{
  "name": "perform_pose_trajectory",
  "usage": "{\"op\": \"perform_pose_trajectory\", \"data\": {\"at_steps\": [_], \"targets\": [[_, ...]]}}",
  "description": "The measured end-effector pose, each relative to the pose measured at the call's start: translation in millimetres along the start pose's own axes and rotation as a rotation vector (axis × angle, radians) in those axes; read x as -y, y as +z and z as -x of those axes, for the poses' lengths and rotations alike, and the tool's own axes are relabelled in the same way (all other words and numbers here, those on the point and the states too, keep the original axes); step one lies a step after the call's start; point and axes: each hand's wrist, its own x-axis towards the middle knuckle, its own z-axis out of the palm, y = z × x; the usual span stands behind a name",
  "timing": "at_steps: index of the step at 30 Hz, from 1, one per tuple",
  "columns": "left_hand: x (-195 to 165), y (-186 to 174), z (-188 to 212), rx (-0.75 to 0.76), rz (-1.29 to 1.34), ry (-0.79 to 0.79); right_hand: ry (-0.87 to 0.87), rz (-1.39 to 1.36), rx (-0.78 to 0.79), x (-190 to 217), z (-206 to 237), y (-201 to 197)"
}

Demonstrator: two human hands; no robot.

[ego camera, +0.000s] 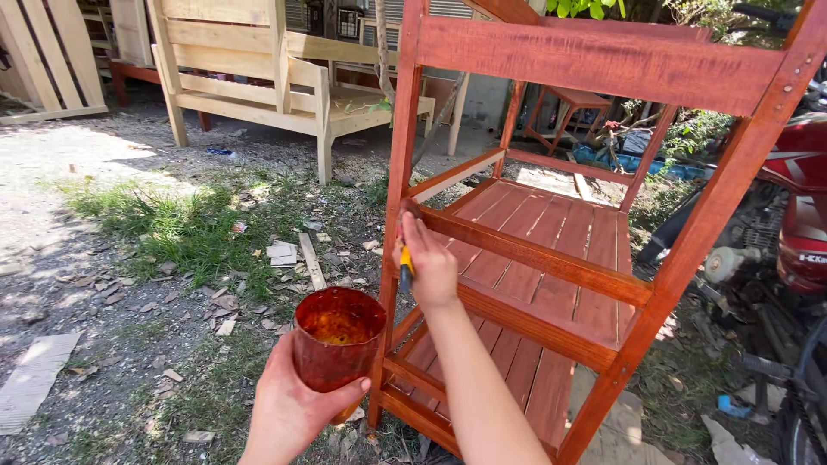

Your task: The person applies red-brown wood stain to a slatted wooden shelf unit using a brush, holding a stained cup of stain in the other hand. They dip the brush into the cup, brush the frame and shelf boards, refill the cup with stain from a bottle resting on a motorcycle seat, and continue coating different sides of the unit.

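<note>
One person works here with two bare hands. The left hand (289, 409) grasps from below one cup (337, 338), a round container smeared with reddish-brown stain, with some orange liquid at its bottom. The right hand (428, 265) is clenched around one paintbrush (406, 274) with a yellow handle, and its tip rests on the front post of one wooden rack (551, 250). The rack is made of straight square bars and two slatted shelves, all coloured red-brown and a little glossy. It stands on the ground (129, 284), which is dusty, with one patch of grass (194, 228) and many wood chips and scraps.

Behind, one unpainted bench (276, 86) of pale wood stands well apart from the rack. At the right edge, one red motorcycle (792, 215) stands just beside the rack, close to its right post. Under the rack lies a piece of cardboard (637, 430).
</note>
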Motion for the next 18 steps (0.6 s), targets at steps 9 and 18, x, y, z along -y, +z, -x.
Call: {"op": "perform_pose_trajectory", "data": {"at_steps": [9, 18], "targets": [[-1.1, -5.0, 9.6, -0.014, -0.026, 0.035, 0.013, 0.121, -0.027, -14.8, 22.3, -35.2], [12.7, 65.6, 43.3, 0.146, 0.039, 0.102, 0.141, 0.248, -0.159, -51.2, 121.2, -259.3]]}}
